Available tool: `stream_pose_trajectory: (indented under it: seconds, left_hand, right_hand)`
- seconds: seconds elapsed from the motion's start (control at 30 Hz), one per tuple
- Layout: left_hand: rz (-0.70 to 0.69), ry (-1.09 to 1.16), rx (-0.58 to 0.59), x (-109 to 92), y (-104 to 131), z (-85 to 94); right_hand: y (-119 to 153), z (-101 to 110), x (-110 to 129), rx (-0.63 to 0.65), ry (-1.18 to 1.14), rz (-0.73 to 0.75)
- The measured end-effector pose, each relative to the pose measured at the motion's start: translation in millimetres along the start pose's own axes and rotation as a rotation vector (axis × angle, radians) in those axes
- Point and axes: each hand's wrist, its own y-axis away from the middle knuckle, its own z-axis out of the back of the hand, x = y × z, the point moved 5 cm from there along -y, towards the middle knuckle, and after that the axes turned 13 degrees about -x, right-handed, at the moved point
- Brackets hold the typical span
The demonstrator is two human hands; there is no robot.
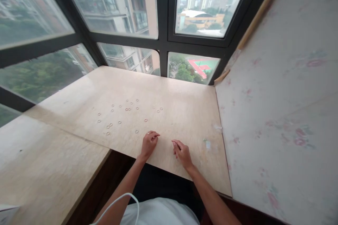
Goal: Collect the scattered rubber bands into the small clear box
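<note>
My left hand [149, 143] rests near the front edge of the pale stone ledge [185, 112], its fingers curled together. My right hand [182, 152] is a short way to its right, thumb and fingers drawn into a pinch. Whatever either hand may hold is too small or hidden to make out. Several small thin rings, like little rubber bands, lie scattered to the left and ahead of my hands. Closest to my left hand are a dark ring [136, 131] and a reddish ring [145, 120]. A group of three includes a ring [158, 111] farther back.
A clear plastic bag [210, 145] lies right of my right hand, with a crumpled clear scrap [217, 127] by the flowered wall [277, 112]. Dark-framed windows [163, 42] border the ledge's back. A white cable [129, 194] crosses my left forearm.
</note>
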Motion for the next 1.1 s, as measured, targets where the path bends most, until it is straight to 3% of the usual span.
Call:
stream_pose_trajectory:
  seconds: [0.17, 0.4, 0.53, 0.67, 0.8, 0.97, 1.1]
  left_hand:
    - [-0.017, -0.007, -0.01, 9, 14, 21.5]
    - [0.022, -0.016, -0.018, 14, 12, 19.2]
    - [0.043, -0.018, -0.008, 17, 11, 17.9]
    - [0.026, -0.014, -0.026, 19, 12, 18.7]
    - [0.006, -0.003, -0.039, 20, 13, 20.1]
    - [0.001, 0.057, -0.023, 21, 14, 23.8]
    - [-0.019, 0.096, -0.005, 22, 14, 25.5]
  right_hand:
    - [-2, -3, -3, 0.074, -0.034, -0.076]
    - [-15, -11, -4, 0.156, -0.049, -0.246]
    - [-42, -27, 7, 0.18, -0.005, -0.197]
    - [-76, -63, 36, 0.24, -0.015, -0.06]
    - [-100, -120, 68, 0.372, 0.004, 0.061]
    - [-112, -191, 96, 0.559, 0.103, 0.166]
    - [-112, -221, 102, 0.595, 0.154, 0.171]
